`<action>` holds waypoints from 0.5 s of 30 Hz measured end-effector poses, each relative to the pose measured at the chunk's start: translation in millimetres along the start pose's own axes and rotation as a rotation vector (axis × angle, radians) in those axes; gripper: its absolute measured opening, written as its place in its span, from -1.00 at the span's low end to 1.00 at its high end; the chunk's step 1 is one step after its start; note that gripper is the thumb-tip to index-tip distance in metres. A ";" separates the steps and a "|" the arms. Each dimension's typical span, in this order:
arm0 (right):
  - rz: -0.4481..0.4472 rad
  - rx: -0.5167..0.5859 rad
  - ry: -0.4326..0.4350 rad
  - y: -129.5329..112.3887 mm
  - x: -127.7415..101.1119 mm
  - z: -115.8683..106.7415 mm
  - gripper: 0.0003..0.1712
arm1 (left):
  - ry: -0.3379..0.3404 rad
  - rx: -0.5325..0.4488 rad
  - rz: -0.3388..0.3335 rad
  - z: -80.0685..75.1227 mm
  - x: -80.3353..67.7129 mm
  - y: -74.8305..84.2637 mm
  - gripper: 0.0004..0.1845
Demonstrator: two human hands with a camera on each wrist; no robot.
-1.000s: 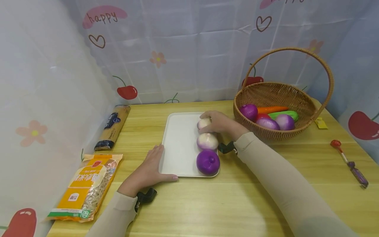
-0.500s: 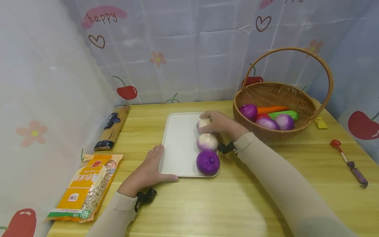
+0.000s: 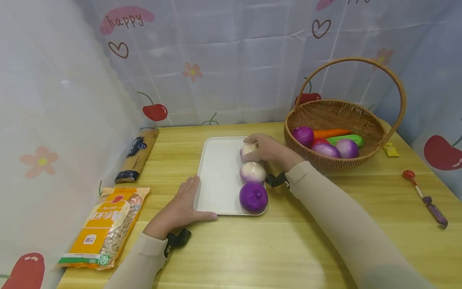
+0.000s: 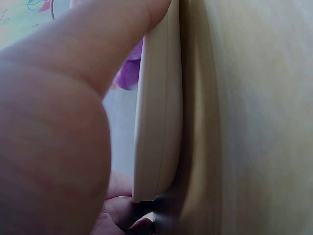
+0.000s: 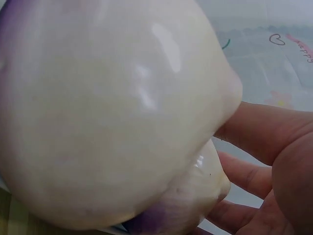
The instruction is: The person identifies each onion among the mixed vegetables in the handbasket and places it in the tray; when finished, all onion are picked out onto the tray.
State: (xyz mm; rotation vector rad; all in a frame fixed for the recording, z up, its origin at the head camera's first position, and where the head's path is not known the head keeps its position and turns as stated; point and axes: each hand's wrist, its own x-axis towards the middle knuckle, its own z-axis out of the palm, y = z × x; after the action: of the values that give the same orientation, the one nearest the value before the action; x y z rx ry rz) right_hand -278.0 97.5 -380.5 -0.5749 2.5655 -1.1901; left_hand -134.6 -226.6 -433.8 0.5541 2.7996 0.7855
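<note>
**Hands steady on tray and onion**

Nothing has visibly moved since the earlier pictures — both hands and every onion sit where they were.

From the head camera, the right hand (image 3: 268, 150) has its fingers curled over the pale onion (image 3: 248, 149) at the far right edge of the white tray (image 3: 220, 176). It heads a row along that edge: a white-and-purple onion (image 3: 253, 172) touches it from the near side, and a deep purple onion (image 3: 254, 197) fills the near right corner. Packing them against the rim probably keeps the round things from rolling. The left hand (image 3: 180, 206) lies flat with straight fingers at the tray's near left corner, thumb along the near rim — seemingly bracing the tray so it does not slide on the table (image 3: 288, 249). A basket (image 3: 371, 158) with more vegetables stands near the table's far right corner; a spaghetti pack (image 3: 138, 154) and a noodle bag (image 3: 104, 226) lie along the left edge.

The left wrist camera shows the thumb (image 4: 98, 58) laid against the tray rim (image 4: 156, 122), holding nothing.

The right wrist camera is filled by the middle onion (image 5: 112, 112), with the pale onion (image 5: 195, 196) behind it resting against the fingers (image 5: 264, 132).
</note>
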 end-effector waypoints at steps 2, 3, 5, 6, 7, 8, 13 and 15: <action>-0.001 0.000 0.003 -0.1 -0.3 -0.2 -0.19 | 0.000 0.000 0.001 0.1 0.2 -0.2 0.53; -0.003 -0.004 0.003 -0.1 -0.5 -0.3 -0.20 | -0.001 0.000 0.001 0.4 0.2 -0.6 0.53; -0.005 -0.004 0.005 -0.1 -0.7 -0.5 -0.23 | -0.001 0.001 0.003 0.7 0.2 -0.7 0.53; -0.004 -0.001 0.005 -0.2 -1.0 -0.8 -0.24 | -0.001 0.001 0.002 0.9 0.2 -0.8 0.54; -0.005 0.002 0.006 -0.7 -1.7 -1.3 -0.25 | -0.002 0.001 0.002 0.8 0.2 -0.7 0.54; -0.001 0.006 0.006 -1.2 -2.2 -1.8 -0.26 | -0.002 0.000 0.002 0.7 0.2 -0.7 0.54; 0.004 0.008 0.003 -5.0 -4.4 -4.0 -0.26 | 0.001 -0.002 0.004 -0.2 0.3 0.3 0.53; 0.000 -0.002 0.001 -6.4 -4.8 -4.5 -0.24 | 0.000 0.001 0.002 -0.1 0.2 0.0 0.53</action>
State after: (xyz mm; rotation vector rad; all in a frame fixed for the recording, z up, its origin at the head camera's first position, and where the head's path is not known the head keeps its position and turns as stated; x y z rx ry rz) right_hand -273.9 98.9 -372.5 -0.5741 2.5676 -1.1886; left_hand -134.8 -226.6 -433.8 0.5574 2.8001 0.7854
